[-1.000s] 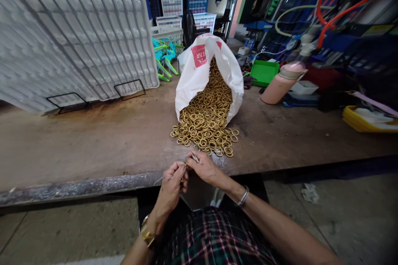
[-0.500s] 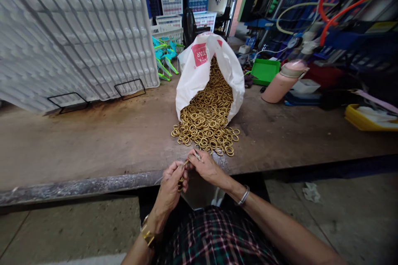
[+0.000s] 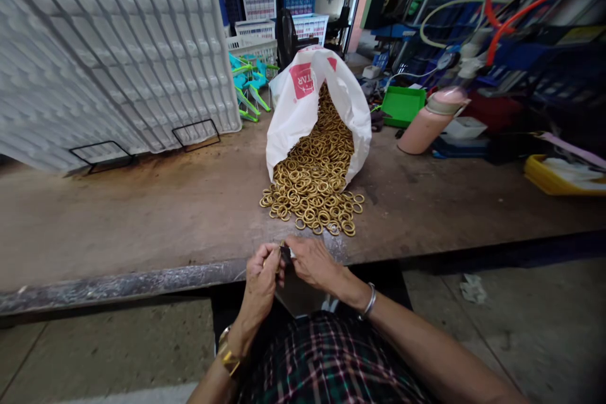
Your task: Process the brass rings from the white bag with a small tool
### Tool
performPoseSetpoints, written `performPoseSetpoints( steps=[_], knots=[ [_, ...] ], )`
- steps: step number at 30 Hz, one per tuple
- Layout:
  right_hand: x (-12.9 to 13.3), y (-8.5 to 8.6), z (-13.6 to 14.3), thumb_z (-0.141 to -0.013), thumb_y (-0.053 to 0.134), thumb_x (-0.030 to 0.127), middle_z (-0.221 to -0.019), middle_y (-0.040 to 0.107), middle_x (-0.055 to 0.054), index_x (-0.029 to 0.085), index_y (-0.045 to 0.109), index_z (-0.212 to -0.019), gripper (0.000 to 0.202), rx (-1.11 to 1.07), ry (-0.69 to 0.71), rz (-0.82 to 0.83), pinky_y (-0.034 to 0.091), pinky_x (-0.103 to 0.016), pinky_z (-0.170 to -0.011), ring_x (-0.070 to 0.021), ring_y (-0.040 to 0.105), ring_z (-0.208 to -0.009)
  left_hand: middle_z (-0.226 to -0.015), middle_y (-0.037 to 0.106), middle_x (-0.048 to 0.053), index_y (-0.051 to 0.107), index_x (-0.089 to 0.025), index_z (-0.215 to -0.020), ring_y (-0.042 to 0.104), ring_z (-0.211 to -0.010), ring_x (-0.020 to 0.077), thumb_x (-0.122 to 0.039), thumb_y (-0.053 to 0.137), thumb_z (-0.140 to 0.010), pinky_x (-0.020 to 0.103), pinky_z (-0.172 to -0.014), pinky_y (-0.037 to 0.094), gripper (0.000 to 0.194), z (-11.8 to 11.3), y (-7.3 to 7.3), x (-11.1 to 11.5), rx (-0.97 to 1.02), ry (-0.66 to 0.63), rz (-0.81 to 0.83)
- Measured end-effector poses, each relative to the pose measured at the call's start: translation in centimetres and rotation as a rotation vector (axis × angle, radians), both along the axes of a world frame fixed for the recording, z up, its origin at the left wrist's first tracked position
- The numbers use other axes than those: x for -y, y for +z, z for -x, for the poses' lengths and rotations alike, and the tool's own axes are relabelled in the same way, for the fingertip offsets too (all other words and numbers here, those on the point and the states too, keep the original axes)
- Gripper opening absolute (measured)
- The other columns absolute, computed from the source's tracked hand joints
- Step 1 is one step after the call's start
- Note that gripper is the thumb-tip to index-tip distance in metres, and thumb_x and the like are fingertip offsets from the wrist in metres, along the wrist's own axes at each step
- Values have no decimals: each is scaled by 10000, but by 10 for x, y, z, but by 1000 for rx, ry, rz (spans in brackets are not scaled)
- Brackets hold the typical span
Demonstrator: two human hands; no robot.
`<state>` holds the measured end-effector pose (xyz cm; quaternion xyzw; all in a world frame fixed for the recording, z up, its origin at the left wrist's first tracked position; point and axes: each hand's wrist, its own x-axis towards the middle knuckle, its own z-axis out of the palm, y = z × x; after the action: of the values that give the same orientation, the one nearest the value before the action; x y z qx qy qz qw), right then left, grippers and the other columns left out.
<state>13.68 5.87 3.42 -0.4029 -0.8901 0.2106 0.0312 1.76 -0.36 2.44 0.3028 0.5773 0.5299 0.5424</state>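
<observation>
Brown wooden workbench [image 3: 142, 214]: metallic-gold rings [image 3: 312, 189] spilling from one white plastic bag [image 3: 294, 123], twelve o'clock; your right hand [image 3: 315, 261] pinching a small dark-and-white piece [image 3: 286, 255] against your curled left hand [image 3: 261, 273] (hold unclear), six o'clock, seemingly fingertip work, next wanting steadiness.

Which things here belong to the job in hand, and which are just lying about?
Job, seemingly: gold rings, their white bag, small dark item between left hand and right hand.
Lying about, seemingly: pink bottle, green tray, yellow tray.

Head cam, worn up high, looks fwd & down, hands [image 3: 261, 269] near, just below ctr, bench [image 3: 189, 221] beyond.
</observation>
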Motion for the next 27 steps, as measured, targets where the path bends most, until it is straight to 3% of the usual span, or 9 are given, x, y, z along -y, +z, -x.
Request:
performPoseSetpoints(
  steps=[5,9,14,19,23,27],
  knots=[
    [-7,-2,4,-768,407,107,-801,655,-100,133,522,-976,239,127,-54,-27,340,-252,-590,-190,612,-722,-560,468,-56,504,-171,-706,414,-437,51,-425,536,-793,166,-408,346,270,2,3,8,26,-41,-50],
    [-21,-2,9,-771,396,98,-829,655,-116,120,496,-1024,273,148,-126,-70,368,-251,-619,-191,617,-748,-573,476,-57,508,-175,-751,416,-436,50,-392,568,-786,163,-393,333,228,1,10,12,257,-49,-50],
    [-36,0,20,-790,409,113,-918,644,-110,167,446,-1084,301,119,-247,-188,398,-280,-675,-211,618,-802,-631,549,-19,493,-162,-705,482,-483,68,-425,637,-715,154,-376,313,301,3,12,9,512,61,42],
    [-43,3,35,-826,422,146,-900,645,-130,190,416,-1114,292,187,-224,-213,426,-305,-666,-236,630,-800,-662,607,13,534,-156,-737,547,-536,98,-356,707,-648,162,-407,342,279,8,12,6,581,129,114],
    [-44,3,39,-834,423,151,-868,645,-131,177,422,-1061,229,205,-250,-228,442,-314,-652,-242,636,-795,-634,598,-6,568,-183,-854,547,-531,90,-254,719,-636,161,-445,369,275,12,8,4,653,69,103],
    [-43,1,37,-830,461,218,-922,631,-127,172,406,-1074,254,181,-260,-276,449,-335,-662,-255,626,-811,-682,617,24,602,-149,-809,578,-588,105,-205,728,-616,168,-474,401,238,16,4,3,688,41,109]
  ],
)
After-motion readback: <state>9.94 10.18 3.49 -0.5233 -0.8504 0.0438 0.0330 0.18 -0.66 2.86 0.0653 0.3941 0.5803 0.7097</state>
